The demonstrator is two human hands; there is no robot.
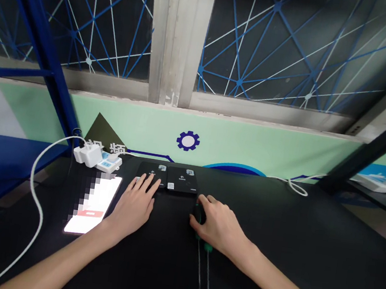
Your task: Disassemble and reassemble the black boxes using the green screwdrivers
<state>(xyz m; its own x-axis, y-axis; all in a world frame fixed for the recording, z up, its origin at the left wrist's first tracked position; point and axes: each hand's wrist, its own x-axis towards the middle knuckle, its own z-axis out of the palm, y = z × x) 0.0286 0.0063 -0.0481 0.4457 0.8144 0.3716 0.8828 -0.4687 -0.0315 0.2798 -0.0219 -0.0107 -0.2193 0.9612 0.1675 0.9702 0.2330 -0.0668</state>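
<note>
Two flat black boxes that look like set-top boxes lie side by side near the wall. My left hand (135, 204) rests on the left box (154, 167), fingers spread and stretched over its front part. Beside it, the right box (182, 181) is untouched, with a small white label at its corner. My right hand (221, 222) curls around the dark and green handles of two screwdrivers, which lie on the table. The shaft of one screwdriver (208, 278) and that of the other screwdriver (199, 265) point toward me. My fingers mostly hide both handles.
A phone with a lit screen (98, 203) lies left of my left hand. Behind it sit a white power strip (108, 163) and a white plug adapter (89, 155). A white cable (33, 179) curves down the left side. Another cable (298, 188) loops at the back right.
</note>
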